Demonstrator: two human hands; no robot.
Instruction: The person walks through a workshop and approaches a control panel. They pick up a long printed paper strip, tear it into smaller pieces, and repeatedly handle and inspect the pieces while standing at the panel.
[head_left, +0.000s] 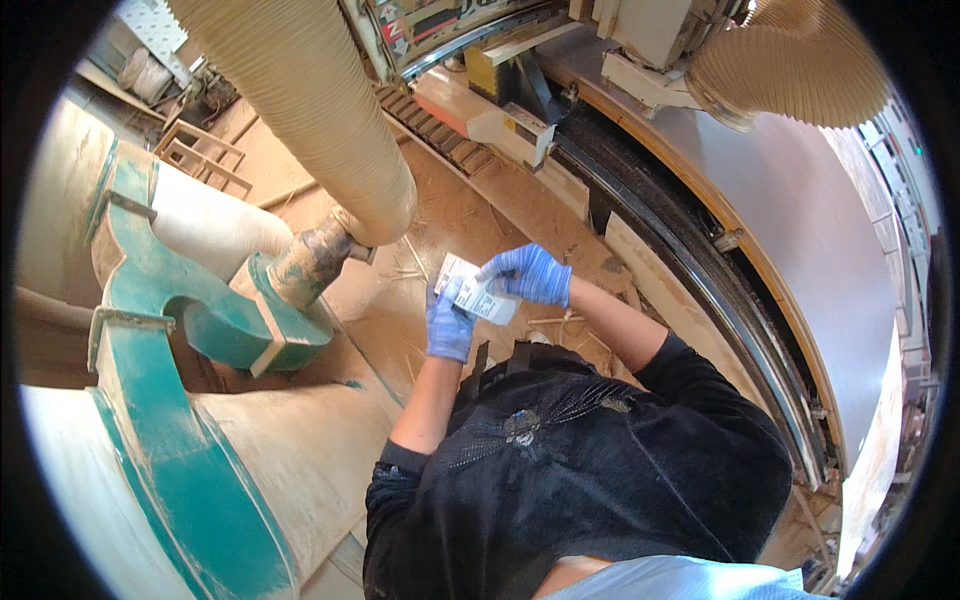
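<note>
Both of my hands wear blue gloves and meet in front of my body, around white printed paper labels (490, 301). My left hand (449, 325) grips the labels at their left end, fingers wrapped over the lower edge. My right hand (530, 275) pinches the labels from the upper right, its fingertips pressed onto the paper. The white pieces overlap, and a pale strip hangs toward the lower right. I cannot tell how many pieces there are, since the fingers cover part of them.
On the left stands a green and white dust collector (200, 440). Its ribbed hose (310, 110) hangs down close to my hands. A long machine bed with a grey panel (790, 220) curves along the right; another ribbed hose (800, 60) is above. Sawdust and wood scraps cover the floor (450, 210).
</note>
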